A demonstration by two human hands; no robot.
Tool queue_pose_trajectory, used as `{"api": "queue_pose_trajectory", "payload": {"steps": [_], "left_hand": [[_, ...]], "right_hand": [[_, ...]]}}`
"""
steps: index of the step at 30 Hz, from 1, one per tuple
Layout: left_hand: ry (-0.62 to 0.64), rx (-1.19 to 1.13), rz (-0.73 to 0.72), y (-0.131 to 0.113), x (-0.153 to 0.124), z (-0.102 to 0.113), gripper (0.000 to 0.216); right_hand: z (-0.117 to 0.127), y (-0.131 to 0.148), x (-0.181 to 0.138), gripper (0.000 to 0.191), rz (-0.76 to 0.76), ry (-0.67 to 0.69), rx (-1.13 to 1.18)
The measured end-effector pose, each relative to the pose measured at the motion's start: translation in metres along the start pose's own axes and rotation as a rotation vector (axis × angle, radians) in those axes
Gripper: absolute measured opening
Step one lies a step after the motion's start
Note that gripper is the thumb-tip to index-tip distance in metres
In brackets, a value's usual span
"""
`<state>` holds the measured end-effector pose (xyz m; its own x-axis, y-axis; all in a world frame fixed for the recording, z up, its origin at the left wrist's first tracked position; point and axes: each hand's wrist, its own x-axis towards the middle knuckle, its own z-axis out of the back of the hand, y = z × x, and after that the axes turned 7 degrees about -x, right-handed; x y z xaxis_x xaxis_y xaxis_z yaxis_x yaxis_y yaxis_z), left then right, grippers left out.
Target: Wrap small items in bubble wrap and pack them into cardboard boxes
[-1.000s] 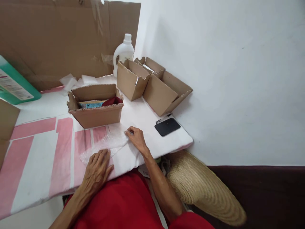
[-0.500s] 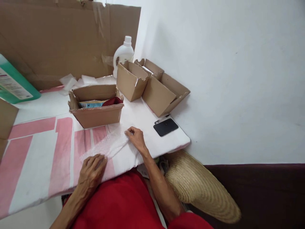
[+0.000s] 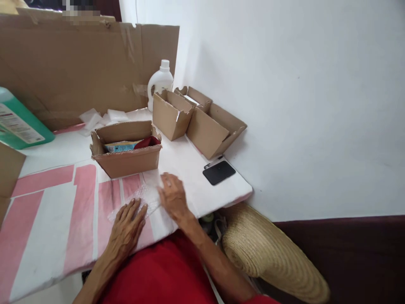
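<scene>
A sheet of clear bubble wrap [image 3: 144, 196] lies on the pink-and-white table cover, just in front of an open cardboard box [image 3: 126, 160] that holds a printed packet and something dark red. My left hand [image 3: 126, 226] lies flat on the wrap's near left end, fingers stretched out. My right hand [image 3: 171, 196] rests on the wrap's right end with fingers extended; it looks slightly blurred.
Two more open cardboard boxes [image 3: 196, 122] and a white jug [image 3: 160, 82] stand at the back by the wall. A black phone [image 3: 219, 172] lies near the table's right edge. A green bottle [image 3: 19, 124] is far left, a straw hat [image 3: 272, 253] below right, a cardboard sheet [image 3: 79, 63] behind.
My right hand has slid left along the bubble wrap, which now looks shorter and bunched between my hands. My left hand has flattened back onto the wrap. The view has tilted up a little.
</scene>
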<state>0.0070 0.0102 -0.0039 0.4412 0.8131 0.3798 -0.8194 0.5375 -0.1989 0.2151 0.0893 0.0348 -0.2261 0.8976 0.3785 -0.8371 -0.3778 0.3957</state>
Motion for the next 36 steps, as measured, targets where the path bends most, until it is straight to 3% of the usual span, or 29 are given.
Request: {"api": "queue_pose_trajectory", "payload": {"steps": [2,4,9,13,15,18,26,29,32,34,36], "left_hand": [[-0.031,0.003,-0.03,0.003,-0.004,-0.003,0.042],[-0.059,0.007,-0.058,0.005,-0.005,-0.006,0.043],[-0.009,-0.002,-0.032,0.004,-0.002,-0.004,0.046],[0.011,-0.083,-0.011,0.007,-0.001,0.011,0.05],[0.007,-0.09,0.09,0.012,-0.002,0.025,0.05],[0.039,-0.02,0.35,0.023,-0.001,0.044,0.049],[0.355,-0.15,0.76,0.024,0.021,0.064,0.031],[0.409,-0.198,0.832,0.023,0.027,0.068,0.027],[0.359,-0.32,0.866,0.025,0.029,0.068,0.025],[0.341,-0.408,0.865,0.027,0.03,0.067,0.027],[0.356,-0.495,0.851,0.027,0.032,0.066,0.033]], "right_hand": [[-0.009,0.016,-0.012,0.048,0.297,0.133,-0.007],[-0.017,0.019,-0.022,0.059,0.42,0.249,-0.009],[-0.013,-0.018,-0.034,0.077,0.22,0.322,-0.139],[-0.004,-0.032,-0.032,0.081,0.158,0.331,-0.166],[-0.004,-0.031,-0.03,0.081,0.161,0.335,-0.161],[-0.007,-0.032,-0.027,0.08,0.172,0.342,-0.15],[0.004,-0.034,-0.01,0.087,0.256,0.282,-0.098],[0.008,-0.012,-0.022,0.075,0.451,0.231,-0.064],[0.004,0.016,-0.041,0.036,0.686,0.242,-0.056],[0.0,0.029,-0.05,0.022,0.734,0.224,-0.077],[-0.003,0.034,-0.055,0.022,0.723,0.189,-0.075]]}}
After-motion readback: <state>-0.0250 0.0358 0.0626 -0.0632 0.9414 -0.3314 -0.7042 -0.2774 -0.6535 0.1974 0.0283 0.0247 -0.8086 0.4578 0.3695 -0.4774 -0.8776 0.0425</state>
